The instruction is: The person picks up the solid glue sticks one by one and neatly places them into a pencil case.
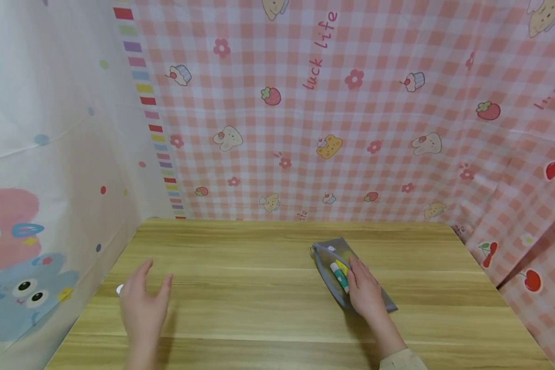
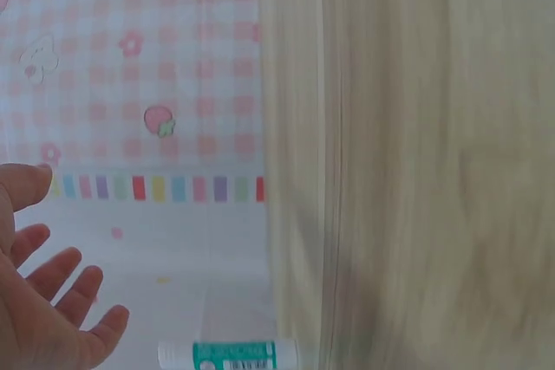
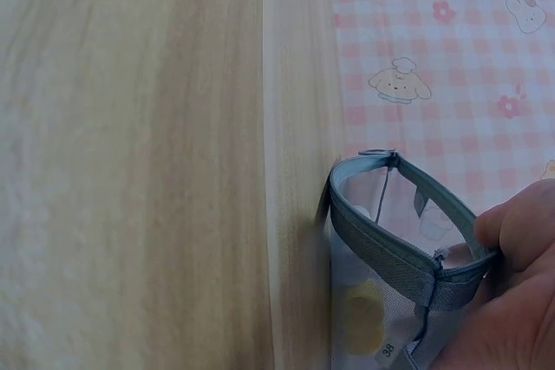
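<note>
My left hand (image 1: 143, 306) hovers over the left part of the table, fingers and thumb spread with nothing between them. Just beyond it, mostly hidden in the head view, is a green and white glue stick (image 2: 232, 355), which appears to stand upright; its white end (image 1: 119, 291) peeks out beside the hand. On the right, my right hand (image 1: 364, 289) grips a grey mesh zip pouch (image 1: 324, 270) by its edge. The pouch mouth gapes in the right wrist view. Within the pouch are another green and white glue stick (image 1: 339, 277) and something yellow (image 1: 343, 266).
The wooden table (image 1: 240, 293) fills the lower part of the head view. A pink checked curtain (image 1: 250, 118) hangs behind its far edge and on the right, with a white patterned curtain (image 1: 69, 169) to the left.
</note>
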Demonstrator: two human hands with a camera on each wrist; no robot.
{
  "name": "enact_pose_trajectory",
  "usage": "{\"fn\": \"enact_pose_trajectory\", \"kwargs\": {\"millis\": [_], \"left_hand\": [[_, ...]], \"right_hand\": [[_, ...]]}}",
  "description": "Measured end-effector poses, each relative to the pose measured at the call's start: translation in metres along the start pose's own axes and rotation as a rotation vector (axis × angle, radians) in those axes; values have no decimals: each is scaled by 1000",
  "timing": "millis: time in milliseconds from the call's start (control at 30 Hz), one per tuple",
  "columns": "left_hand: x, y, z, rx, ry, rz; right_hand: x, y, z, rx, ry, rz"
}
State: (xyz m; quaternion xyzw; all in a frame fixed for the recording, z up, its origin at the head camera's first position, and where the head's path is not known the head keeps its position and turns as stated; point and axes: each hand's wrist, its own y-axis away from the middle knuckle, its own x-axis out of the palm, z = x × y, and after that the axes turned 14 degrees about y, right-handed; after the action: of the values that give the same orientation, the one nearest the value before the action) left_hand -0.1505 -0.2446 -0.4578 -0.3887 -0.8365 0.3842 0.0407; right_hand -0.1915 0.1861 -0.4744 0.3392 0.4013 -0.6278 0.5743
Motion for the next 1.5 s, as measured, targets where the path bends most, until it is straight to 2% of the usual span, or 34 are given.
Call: {"fn": "enact_pose_trajectory", "kwargs": {"millis": [100,233,333,600,733,833,1100,1333,1500], "left_hand": [[-7,-1,2,11,14,-56],[-19,-2,6,-15,7,-85],[-27,-3,7,-70,-7,-92],[-42,-5,15,-236,11,-159],[-48,-5,21,-352,5,-135],[-53,-6,24,-444,9,-93],[-61,-11,34,-655,115,3],[-63,-12,45,-754,148,32],[-60,-14,50,-809,302,-11]], "right_hand": [[0,0,0,-3,1,-1],[0,0,1,-3,0,-1],[0,0,1,-1,1,-2],[0,1,0,-7,-6,1],[0,0,-1,-8,-6,-5],[0,0,0,-10,-5,-8],[0,0,0,-10,-5,-2],[1,1,0,-9,-8,-4],[1,1,0,-5,-7,-9]]}}
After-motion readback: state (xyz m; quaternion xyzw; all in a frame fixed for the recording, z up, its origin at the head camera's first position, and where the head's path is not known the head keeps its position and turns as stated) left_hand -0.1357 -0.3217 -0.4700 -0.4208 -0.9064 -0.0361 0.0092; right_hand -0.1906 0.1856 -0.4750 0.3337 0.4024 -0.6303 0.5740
